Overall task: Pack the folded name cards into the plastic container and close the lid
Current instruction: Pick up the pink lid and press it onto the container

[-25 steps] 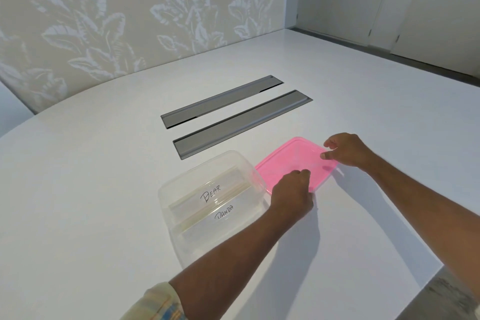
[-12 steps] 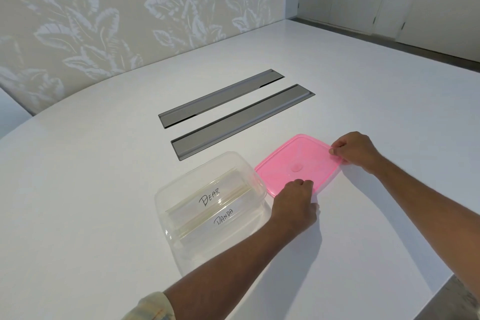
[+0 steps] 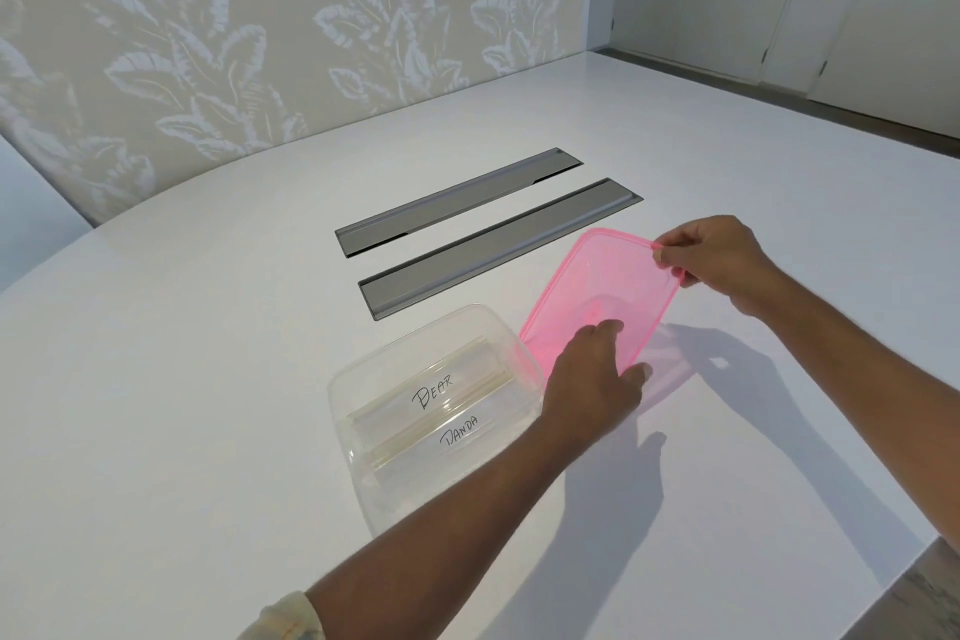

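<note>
A clear plastic container (image 3: 436, 411) stands open on the white tabletop (image 3: 182, 379). Inside it lie two folded name cards side by side: the far card (image 3: 431, 392) carries the handwritten word "DEAR", the near card (image 3: 460, 431) reads "DANDA". Just to the right of the container, the pink lid (image 3: 597, 296) is held tilted above the tabletop. The left hand (image 3: 592, 379) pinches its near edge in a narrow grip, and the right hand (image 3: 717, 260) pinches its far right corner between thumb and fingers. Two grey cable hatches (image 3: 493, 224) lie behind.
</note>
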Tool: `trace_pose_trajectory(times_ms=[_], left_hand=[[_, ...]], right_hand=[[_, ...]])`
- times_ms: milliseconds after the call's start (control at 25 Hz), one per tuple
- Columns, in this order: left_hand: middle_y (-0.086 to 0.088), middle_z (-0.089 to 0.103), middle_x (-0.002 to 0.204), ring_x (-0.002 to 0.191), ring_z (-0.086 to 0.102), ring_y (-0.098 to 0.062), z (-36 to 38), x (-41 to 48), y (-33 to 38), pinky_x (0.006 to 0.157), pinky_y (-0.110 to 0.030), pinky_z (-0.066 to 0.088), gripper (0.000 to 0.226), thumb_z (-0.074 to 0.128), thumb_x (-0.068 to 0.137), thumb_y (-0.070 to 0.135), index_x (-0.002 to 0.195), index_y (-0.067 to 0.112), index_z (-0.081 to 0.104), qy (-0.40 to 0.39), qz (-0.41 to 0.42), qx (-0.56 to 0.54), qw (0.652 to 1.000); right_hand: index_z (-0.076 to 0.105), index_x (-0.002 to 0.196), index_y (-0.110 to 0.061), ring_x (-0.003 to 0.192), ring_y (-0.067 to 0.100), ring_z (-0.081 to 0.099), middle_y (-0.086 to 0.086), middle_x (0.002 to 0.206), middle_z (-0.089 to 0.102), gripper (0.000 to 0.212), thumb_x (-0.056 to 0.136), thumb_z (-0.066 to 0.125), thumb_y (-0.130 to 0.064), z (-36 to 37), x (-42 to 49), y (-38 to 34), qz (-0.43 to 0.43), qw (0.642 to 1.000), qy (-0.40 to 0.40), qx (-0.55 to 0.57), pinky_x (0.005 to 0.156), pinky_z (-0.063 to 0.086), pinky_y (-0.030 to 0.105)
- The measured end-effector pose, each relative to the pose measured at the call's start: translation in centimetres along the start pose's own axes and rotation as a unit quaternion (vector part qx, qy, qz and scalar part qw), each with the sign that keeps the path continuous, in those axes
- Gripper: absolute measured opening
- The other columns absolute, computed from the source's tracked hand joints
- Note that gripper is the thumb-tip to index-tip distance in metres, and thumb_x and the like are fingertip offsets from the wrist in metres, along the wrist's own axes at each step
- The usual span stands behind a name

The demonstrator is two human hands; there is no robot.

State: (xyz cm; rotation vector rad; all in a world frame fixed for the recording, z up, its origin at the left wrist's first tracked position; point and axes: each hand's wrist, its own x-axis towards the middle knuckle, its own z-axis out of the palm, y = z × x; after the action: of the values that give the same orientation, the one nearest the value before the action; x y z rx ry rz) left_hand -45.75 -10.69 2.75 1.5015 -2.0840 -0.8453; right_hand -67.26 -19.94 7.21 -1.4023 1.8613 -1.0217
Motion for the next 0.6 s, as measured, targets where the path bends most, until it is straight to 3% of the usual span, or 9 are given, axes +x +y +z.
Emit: trace_pose_trajectory(times_ms=[160, 280, 360, 440, 600], left_hand=[[0.0, 0.065, 0.133, 0.119, 0.064, -0.022, -3.2, 0.5, 2.0, 0.105, -0.041, 0.052, 0.057, 0.072, 0.093, 0.043, 0.143, 0.021, 0.056, 0.051, -0.048, -0.175, 0.982], [-0.003, 0.07, 0.109, 0.102, 0.074, -0.03, -6.1, 1.2, 2.8, 0.096, -0.048, 0.061, 0.056, 0.073, 0.092, 0.044, 0.136, 0.014, 0.06, 0.072, -0.123, -0.354, 0.924], [-0.011, 0.067, 0.107, 0.093, 0.073, -0.032, -8.5, 1.8, 3.0, 0.091, -0.047, 0.064, 0.054, 0.072, 0.096, 0.042, 0.133, 0.004, 0.06, 0.058, -0.161, -0.479, 0.861], [-0.018, 0.063, 0.112, 0.094, 0.069, -0.033, -11.0, 1.7, 3.3, 0.089, -0.046, 0.064, 0.056, 0.069, 0.098, 0.047, 0.128, 0.001, 0.059, 0.04, -0.169, -0.553, 0.815], [-0.023, 0.06, 0.113, 0.093, 0.07, -0.036, -14.1, 0.3, 3.2, 0.096, -0.051, 0.061, 0.069, 0.069, 0.094, 0.057, 0.129, 0.002, 0.049, 0.045, -0.169, -0.62, 0.765]], right_hand=[[0.084, 0.094, -0.014, 0.063, 0.019, 0.067, 0.009, 0.077, 0.078, 0.011, 0.084, 0.079, -0.01, 0.3, -1.4, -3.7, -0.089, 0.996, 0.032, 0.001, 0.066, 0.06, 0.032], [0.084, 0.096, -0.018, 0.069, 0.018, 0.071, 0.002, 0.079, 0.078, 0.013, 0.086, 0.076, -0.016, 0.9, -3.0, -6.5, -0.194, 0.976, 0.076, -0.059, 0.072, 0.059, 0.027], [0.083, 0.099, -0.016, 0.074, 0.018, 0.07, 0.002, 0.083, 0.077, 0.015, 0.088, 0.074, -0.016, 1.4, -4.2, -8.2, -0.281, 0.949, 0.1, -0.103, 0.074, 0.057, 0.026], [0.081, 0.103, -0.013, 0.077, 0.022, 0.068, 0.005, 0.084, 0.075, 0.016, 0.09, 0.072, -0.015, 2.1, -5.2, -9.8, -0.375, 0.905, 0.117, -0.161, 0.075, 0.057, 0.035], [0.077, 0.106, -0.009, 0.086, 0.029, 0.062, 0.008, 0.089, 0.069, 0.017, 0.096, 0.064, -0.012, 4.6, -7.9, -11.8, -0.481, 0.835, 0.117, -0.24, 0.072, 0.054, 0.04]])
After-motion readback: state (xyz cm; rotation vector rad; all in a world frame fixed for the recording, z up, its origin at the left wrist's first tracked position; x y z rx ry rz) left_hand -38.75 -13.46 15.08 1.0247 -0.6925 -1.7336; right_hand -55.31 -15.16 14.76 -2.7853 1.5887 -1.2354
